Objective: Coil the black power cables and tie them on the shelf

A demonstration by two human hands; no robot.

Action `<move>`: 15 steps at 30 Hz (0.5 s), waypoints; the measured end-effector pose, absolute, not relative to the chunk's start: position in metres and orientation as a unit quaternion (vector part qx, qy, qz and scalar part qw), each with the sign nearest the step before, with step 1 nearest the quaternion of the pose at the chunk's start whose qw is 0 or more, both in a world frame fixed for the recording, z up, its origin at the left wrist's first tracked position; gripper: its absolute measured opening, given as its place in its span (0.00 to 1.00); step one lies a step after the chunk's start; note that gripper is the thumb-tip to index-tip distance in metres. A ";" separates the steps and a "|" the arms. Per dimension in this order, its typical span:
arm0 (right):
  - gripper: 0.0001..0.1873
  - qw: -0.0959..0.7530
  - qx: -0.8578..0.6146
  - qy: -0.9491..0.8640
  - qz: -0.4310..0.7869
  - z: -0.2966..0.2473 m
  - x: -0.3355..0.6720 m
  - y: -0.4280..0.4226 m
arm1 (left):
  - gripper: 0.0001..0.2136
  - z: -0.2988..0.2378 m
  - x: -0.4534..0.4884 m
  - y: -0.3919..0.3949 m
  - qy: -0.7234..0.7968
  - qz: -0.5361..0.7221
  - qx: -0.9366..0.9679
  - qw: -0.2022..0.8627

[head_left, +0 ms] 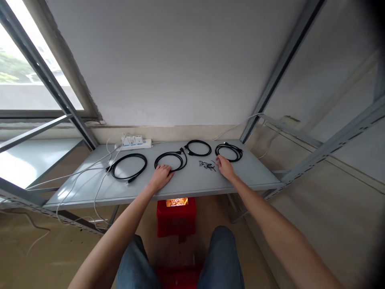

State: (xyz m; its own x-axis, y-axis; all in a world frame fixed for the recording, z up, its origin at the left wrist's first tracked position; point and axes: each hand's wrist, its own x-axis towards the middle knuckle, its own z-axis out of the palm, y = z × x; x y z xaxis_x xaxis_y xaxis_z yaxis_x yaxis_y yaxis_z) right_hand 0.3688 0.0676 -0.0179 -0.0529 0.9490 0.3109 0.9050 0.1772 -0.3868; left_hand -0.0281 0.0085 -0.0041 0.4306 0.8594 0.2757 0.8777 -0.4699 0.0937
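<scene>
My left hand [161,176] lies with fingers laid out over the front of a coiled black cable [184,162] with dark connectors. My right hand [225,166] is pinched, and a thin black twist tie [213,161] shows at its fingertips. Just left of it is a loose pile of black twist ties [207,165]. Behind the right hand lies another coiled black cable [237,149], close to the fingers. A third coil of black cable [201,155] rests at the back middle, and one more black cable coil [144,158] is at the left, its plug end toward the front.
All of it rests on a grey metal shelf [192,182] between upright posts. A white power strip [144,143] with plugged-in adapters stands at the back left, its white cords [98,188] hanging over the front edge. Below is a red stool [177,220]; a window is at left.
</scene>
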 end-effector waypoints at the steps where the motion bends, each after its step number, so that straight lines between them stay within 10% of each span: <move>1: 0.13 0.252 -0.638 -0.727 0.042 -0.018 0.369 0.067 | 0.17 -0.004 -0.030 0.008 -0.517 -0.144 -0.843 0.032; 15: 0.14 0.134 -0.680 -0.721 0.004 -0.014 0.356 0.072 | 0.11 -0.005 -0.032 -0.001 -0.508 -0.189 -0.839 0.049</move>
